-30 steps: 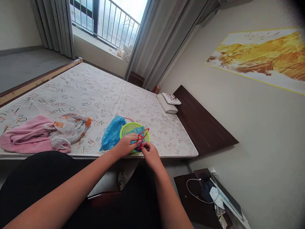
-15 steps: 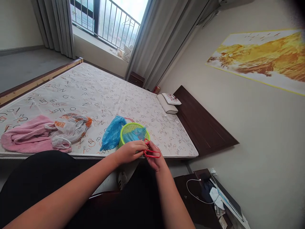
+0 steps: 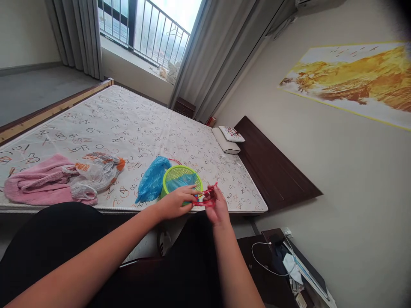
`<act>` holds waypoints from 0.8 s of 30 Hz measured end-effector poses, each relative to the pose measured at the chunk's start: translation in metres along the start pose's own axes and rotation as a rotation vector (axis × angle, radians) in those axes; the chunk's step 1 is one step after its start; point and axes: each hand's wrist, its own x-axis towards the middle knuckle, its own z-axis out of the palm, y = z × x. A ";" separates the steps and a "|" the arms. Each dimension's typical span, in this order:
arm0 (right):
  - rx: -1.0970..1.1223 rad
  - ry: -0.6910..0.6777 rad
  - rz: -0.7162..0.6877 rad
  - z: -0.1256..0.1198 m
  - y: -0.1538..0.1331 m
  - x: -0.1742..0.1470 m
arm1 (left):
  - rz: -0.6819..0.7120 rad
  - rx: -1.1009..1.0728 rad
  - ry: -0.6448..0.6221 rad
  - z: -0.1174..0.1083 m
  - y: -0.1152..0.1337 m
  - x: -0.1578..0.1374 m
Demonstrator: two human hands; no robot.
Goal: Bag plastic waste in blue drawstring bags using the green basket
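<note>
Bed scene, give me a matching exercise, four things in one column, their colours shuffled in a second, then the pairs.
Things:
1. basket
2. towel
3. bag beside the basket
4. loop held by both hands

Colours:
A. blue
B. red
C. green
D. pink

Pairs: 1-C, 2-D, 3-A, 4-B

Pink towel beside crumpled plastic bag; pillow near headboard.

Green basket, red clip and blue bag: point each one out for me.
green basket (image 3: 180,172), head view, on its mesh rim.
red clip (image 3: 207,197), head view, on its wire between both hands.
blue bag (image 3: 150,179), head view, on its crumpled middle.
</note>
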 end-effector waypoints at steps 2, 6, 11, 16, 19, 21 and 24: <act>0.057 0.071 -0.021 -0.009 -0.008 0.007 | -0.106 -0.083 0.035 -0.006 -0.008 0.001; 0.102 0.134 -0.074 -0.029 -0.021 0.021 | -0.216 -0.217 0.053 -0.026 -0.029 0.002; 0.057 0.231 -0.141 -0.044 -0.025 0.036 | -0.285 -0.151 0.078 -0.049 -0.044 0.000; -0.025 0.191 -0.224 -0.038 -0.011 0.031 | -0.311 -0.103 -0.051 -0.057 -0.042 -0.006; -0.079 0.047 -0.166 -0.029 0.002 0.018 | -0.361 -0.074 -0.083 -0.060 -0.035 -0.010; -0.211 -0.095 -0.117 -0.023 0.014 0.010 | -0.380 -0.090 -0.060 -0.060 -0.032 -0.012; -0.582 -0.244 -0.059 -0.015 0.036 0.004 | -0.369 -0.143 -0.005 -0.055 -0.034 -0.013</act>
